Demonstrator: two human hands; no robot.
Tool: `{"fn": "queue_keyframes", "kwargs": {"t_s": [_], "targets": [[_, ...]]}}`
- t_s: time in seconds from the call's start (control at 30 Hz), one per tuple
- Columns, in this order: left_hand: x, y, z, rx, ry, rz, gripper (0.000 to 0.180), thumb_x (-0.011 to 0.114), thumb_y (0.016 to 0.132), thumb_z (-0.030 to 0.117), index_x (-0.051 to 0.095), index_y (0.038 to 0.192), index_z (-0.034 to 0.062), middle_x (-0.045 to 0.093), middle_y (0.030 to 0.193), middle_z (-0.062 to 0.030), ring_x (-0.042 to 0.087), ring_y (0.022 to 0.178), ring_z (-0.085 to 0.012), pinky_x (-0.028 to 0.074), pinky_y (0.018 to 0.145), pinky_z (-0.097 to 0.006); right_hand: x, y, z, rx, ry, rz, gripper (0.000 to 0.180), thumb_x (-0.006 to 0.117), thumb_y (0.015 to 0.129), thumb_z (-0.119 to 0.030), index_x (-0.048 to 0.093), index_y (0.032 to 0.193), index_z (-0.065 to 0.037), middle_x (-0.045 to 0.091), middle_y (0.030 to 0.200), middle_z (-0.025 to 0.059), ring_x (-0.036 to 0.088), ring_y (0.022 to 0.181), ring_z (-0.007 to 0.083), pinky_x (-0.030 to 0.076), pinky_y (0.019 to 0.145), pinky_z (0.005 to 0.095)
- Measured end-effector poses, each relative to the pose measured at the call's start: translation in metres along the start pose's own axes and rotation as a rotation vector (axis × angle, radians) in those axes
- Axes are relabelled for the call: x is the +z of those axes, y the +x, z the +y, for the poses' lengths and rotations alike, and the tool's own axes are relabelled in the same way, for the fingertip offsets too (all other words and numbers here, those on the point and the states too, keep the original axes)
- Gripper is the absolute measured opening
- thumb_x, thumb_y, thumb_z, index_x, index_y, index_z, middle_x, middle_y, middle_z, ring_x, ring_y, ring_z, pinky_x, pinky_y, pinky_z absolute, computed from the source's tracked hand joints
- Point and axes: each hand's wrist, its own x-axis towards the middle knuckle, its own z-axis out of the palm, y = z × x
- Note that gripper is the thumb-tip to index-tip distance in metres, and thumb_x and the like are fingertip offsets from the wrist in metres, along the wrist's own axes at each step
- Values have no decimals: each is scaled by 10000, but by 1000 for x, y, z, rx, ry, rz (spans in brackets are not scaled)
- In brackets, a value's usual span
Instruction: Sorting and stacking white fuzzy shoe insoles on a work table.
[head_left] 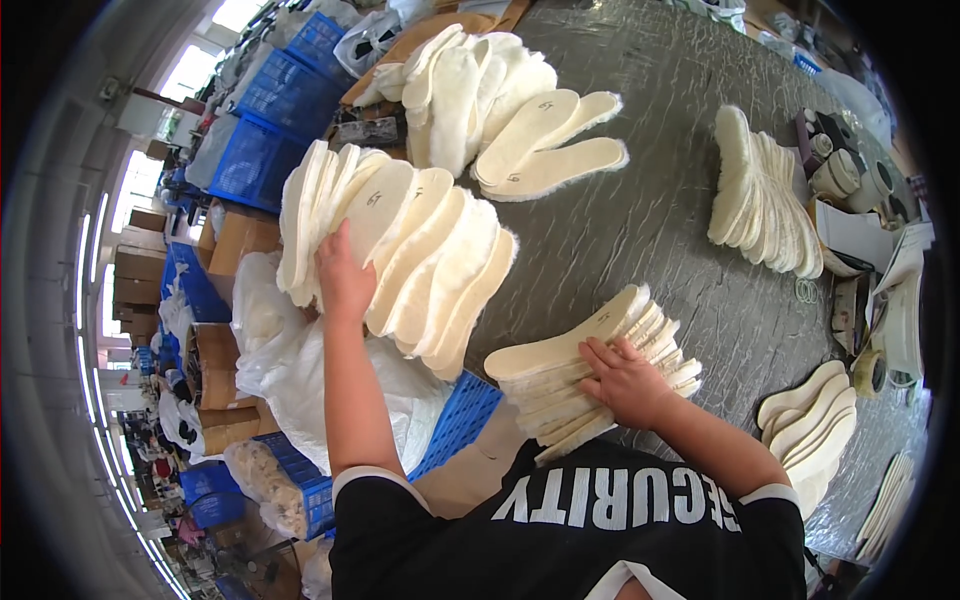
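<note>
My left hand point(345, 278) is on a fanned pile of cream, fleecy insoles point(465, 255) at the table's left edge. Its fingers stretch over a marked insole point(380, 205), thumb apart, with no firm grip visible. Nearer to me, my right hand point(630, 385) lies over a stack of insoles point(545, 355) at the table's front edge. The fingers there are extended on the topmost one; the stack's layers spread out unevenly beneath. Farther back rests another heap of insoles point(455, 95), with a few loose marked insoles point(565, 168) beside it.
A dark, wrinkled sheet covers the table point(650, 180). At right stand a leaning row of insoles point(760, 195), tape rolls point(838, 175) and a smaller insole pile point(815, 425). Blue crates point(262, 160), a white plastic bag point(320, 385) and cardboard boxes point(225, 365) crowd the left side.
</note>
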Motion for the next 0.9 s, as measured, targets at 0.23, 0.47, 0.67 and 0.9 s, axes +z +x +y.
{"fn": "queue_keyframes", "kwargs": {"t_s": [0.23,0.47,0.67,0.9], "targets": [[22,17,-14,-68,366,-231,884,648,725,50,207,1484,160,472,1239,-208,478,1132,-395,411,960,-445,-3,2,-2,-9,23,19,264,521,827,-219,610,1068,-158,431,1405,177,339,1350,289,188,1105,437],[11,33,-24,63,253,-157,837,593,737,44,232,1481,176,504,1209,-194,532,1096,-370,455,917,-428,3,-1,-1,-1,7,63,266,514,832,-220,610,1072,-156,439,1396,184,339,1351,294,199,1098,435],[-12,45,3,-98,132,-294,764,528,715,-23,335,1439,126,604,1152,-199,588,1049,-364,463,907,-406,1,-2,0,-4,52,6,300,547,811,-196,591,1103,-146,418,1406,202,339,1352,294,203,1096,436],[24,9,88,-151,-941,-1141,654,659,667,11,484,1296,-22,627,1138,-126,607,1019,-218,476,897,-355,7,-2,0,0,25,79,281,551,804,-194,579,1075,-125,414,1407,212,357,1342,299,218,1090,438]]}}
